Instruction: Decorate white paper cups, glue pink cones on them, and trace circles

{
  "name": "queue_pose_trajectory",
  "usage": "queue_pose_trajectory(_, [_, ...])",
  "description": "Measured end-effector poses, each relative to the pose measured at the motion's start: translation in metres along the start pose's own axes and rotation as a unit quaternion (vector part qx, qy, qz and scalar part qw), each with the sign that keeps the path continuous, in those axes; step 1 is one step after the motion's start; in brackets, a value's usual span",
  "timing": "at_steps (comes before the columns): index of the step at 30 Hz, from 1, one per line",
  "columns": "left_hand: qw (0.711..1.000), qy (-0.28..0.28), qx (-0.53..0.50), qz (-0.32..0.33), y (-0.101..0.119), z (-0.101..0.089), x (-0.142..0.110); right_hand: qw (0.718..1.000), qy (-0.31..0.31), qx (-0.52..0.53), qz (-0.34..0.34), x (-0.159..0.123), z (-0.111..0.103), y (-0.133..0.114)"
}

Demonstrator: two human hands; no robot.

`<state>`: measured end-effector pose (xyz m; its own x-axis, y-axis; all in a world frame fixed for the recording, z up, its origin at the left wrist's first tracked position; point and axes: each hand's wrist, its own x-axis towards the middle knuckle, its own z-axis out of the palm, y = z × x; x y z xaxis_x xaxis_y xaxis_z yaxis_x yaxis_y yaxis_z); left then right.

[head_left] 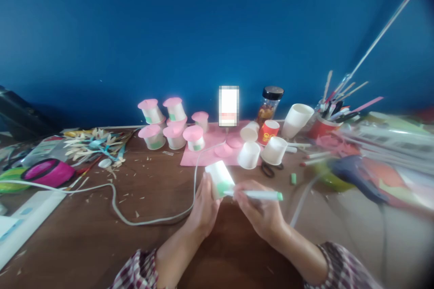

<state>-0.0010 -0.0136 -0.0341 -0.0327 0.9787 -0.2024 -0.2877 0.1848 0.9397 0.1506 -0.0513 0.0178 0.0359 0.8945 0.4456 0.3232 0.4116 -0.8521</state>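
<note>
My left hand (204, 207) is closed round a small white paper cup (219, 177), held tilted above the brown table (84, 230). A green patch shows on the cup's side. My right hand (259, 210) pinches a green marker (261, 195) whose tip rests against that green patch. Both hands sit at the middle front of the table, just in front of a pink paper sheet (203, 156).
Several white cups with pink tops (174, 128) stand behind at left. Plain white cups (249, 154), a red cup (269, 132), a black-lidded jar (269, 106) and a red pen pot (322, 124) stand at right. A white cable (115, 203) crosses the table. A blue glue gun (356, 174) lies right.
</note>
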Motion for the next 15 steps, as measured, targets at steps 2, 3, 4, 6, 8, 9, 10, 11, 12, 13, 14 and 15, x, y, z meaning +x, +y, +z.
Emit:
queue_pose_trajectory(2, [1.0, 0.003, -0.001, -0.01, 0.003, 0.001, -0.001, 1.0, 0.009, 0.001, 0.004, 0.0, 0.0, 0.001])
queue_pose_trajectory(3, [1.0, 0.0, -0.007, -0.019, 0.005, 0.003, -0.002, 1.0, 0.018, 0.003, 0.011, 0.0, 0.001, 0.002])
queue_pose_trajectory(4, [0.999, -0.004, -0.016, -0.027, 0.006, 0.005, -0.002, 0.999, 0.027, 0.004, 0.021, -0.001, 0.001, 0.003])
queue_pose_trajectory(6, [0.999, -0.018, -0.03, -0.036, 0.009, 0.009, -0.002, 0.999, 0.031, 0.009, 0.036, -0.002, 0.001, 0.006])
queue_pose_trajectory(8, [0.997, -0.031, -0.049, -0.045, 0.012, 0.012, -0.002, 0.999, 0.022, 0.013, 0.043, -0.002, 0.001, 0.007])
queue_pose_trajectory(9, [0.996, -0.036, -0.063, -0.054, 0.014, 0.013, -0.002, 0.999, 0.018, 0.014, 0.044, -0.003, 0.001, 0.007])
queue_pose_trajectory(10, [0.994, -0.038, -0.079, -0.064, 0.015, 0.014, -0.002, 0.999, 0.018, 0.014, 0.044, -0.003, 0.001, 0.007])
queue_pose_trajectory(11, [0.991, -0.041, -0.099, -0.076, 0.016, 0.015, -0.002, 0.999, 0.021, 0.014, 0.043, -0.003, 0.001, 0.007])
queue_pose_trajectory(12, [0.988, -0.046, -0.118, -0.085, 0.017, 0.015, -0.002, 0.999, 0.026, 0.013, 0.042, -0.003, 0.001, 0.007])
queue_pose_trajectory(13, [0.985, -0.055, -0.134, -0.089, 0.019, 0.016, -0.003, 0.999, 0.033, 0.011, 0.042, -0.003, 0.0, 0.007])
queue_pose_trajectory(14, [0.983, -0.068, -0.147, -0.091, 0.02, 0.017, -0.003, 0.998, 0.04, 0.009, 0.042, -0.002, 0.0, 0.008])
queue_pose_trajectory(15, [0.98, -0.084, -0.159, -0.091, 0.021, 0.018, -0.004, 0.998, 0.046, 0.006, 0.041, -0.002, -0.001, 0.008])
